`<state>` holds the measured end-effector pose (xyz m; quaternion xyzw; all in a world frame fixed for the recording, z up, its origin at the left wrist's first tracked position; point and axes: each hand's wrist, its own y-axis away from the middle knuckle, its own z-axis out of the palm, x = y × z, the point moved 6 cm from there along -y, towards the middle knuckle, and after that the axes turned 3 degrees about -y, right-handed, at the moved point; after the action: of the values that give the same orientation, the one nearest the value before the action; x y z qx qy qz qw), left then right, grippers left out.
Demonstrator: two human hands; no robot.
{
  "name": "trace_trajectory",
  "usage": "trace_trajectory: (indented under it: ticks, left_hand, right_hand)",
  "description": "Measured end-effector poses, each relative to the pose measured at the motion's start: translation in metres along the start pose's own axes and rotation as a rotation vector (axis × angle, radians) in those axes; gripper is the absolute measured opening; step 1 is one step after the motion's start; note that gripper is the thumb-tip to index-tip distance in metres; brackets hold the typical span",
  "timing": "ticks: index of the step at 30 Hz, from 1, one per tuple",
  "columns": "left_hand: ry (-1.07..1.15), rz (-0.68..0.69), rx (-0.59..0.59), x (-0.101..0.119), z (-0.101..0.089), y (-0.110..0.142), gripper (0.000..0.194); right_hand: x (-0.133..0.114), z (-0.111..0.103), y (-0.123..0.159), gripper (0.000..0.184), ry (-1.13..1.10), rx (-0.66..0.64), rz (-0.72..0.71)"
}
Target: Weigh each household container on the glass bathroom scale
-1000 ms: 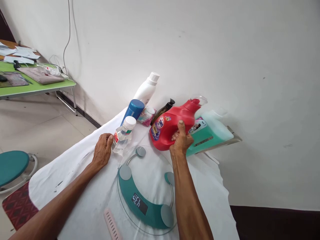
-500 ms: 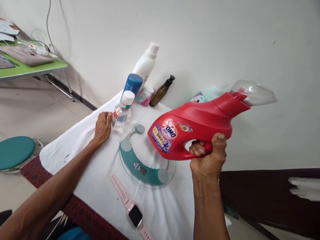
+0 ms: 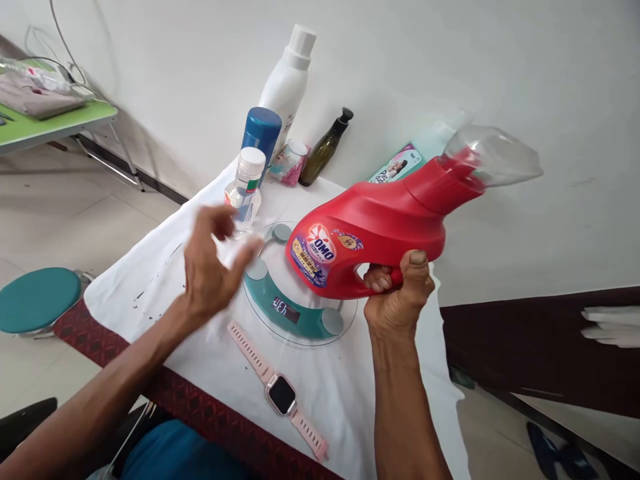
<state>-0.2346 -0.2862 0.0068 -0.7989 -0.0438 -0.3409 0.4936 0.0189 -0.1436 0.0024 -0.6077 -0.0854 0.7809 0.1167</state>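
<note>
My right hand is wrapped round the handle of a red OMO detergent bottle. The bottle is tilted, its clear cap pointing up and right, its base over a round glass scale whose display is lit. Fingers apart and slightly blurred, my left hand is in the air with nothing in it, left of the scale. Just behind it stands a clear bottle with a white cap. A pink smartwatch lies face up in front of the scale.
Along the wall stand a white bottle, a blue-capped container, a patterned cup, a dark pump bottle and a printed pack. A white cloth covers the table. A teal stool is at left.
My left hand has left the clear bottle's side and moved right and nearer to me, its fingers spreading. The view has shifted; my right hand still holds the red bottle, tilted, over the scale.
</note>
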Motion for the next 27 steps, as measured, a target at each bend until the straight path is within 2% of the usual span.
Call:
trace_trajectory:
  ticks: [2, 4, 5, 7, 9, 11, 13, 16, 18, 21, 24, 27]
  left_hand:
    - [0.149, 0.202, -0.447, 0.055, 0.014, 0.029, 0.027]
    - [0.185, 0.323, -0.959, 0.089, 0.029, 0.078, 0.028]
    - [0.161, 0.340, -1.118, 0.095, 0.032, 0.101, 0.030]
    - [0.077, 0.331, -1.278, 0.094, 0.035, 0.134, 0.037]
    - [0.007, 0.321, -1.326, 0.086, 0.037, 0.152, 0.035]
    - [-0.038, 0.337, -1.340, 0.079, 0.039, 0.160, 0.021]
    - [-0.063, 0.354, -1.349, 0.076, 0.042, 0.160, 0.013]
    - [0.012, 0.272, -1.389, 0.072, 0.043, 0.149, 0.020]
    - [0.185, 0.089, -1.395, 0.067, 0.041, 0.133, 0.027]
    - [0.542, -0.370, -1.269, 0.058, 0.032, 0.099, 0.034]
    - [0.931, -0.799, -1.080, 0.060, 0.026, 0.076, 0.039]
    - [1.320, -1.043, -1.017, 0.080, 0.028, 0.071, 0.048]
  right_hand:
    - [0.001, -0.001, 0.000, 0.068, -0.001, -0.010, 0.006]
    - [0.002, -0.002, 0.000, 0.067, 0.006, -0.028, 0.009]
    - [0.002, -0.003, -0.001, 0.067, 0.013, -0.040, 0.006]
    - [0.002, -0.004, -0.001, 0.066, 0.031, -0.066, 0.000]
    - [0.002, -0.004, 0.000, 0.065, 0.044, -0.101, -0.005]
    - [0.001, -0.004, 0.003, 0.063, 0.064, -0.129, -0.016]
    - [-0.001, -0.006, 0.004, 0.059, 0.105, -0.132, -0.056]
    - [-0.006, -0.017, 0.004, 0.051, 0.171, -0.047, -0.134]
    - [-0.008, -0.033, 0.002, 0.050, 0.164, 0.077, -0.153]
    - [-0.009, -0.061, 0.002, 0.051, 0.136, 0.252, -0.150]
    - [-0.005, -0.083, 0.008, 0.049, 0.167, 0.314, -0.112]
    - [0.001, -0.095, 0.014, 0.043, 0.196, 0.336, -0.070]
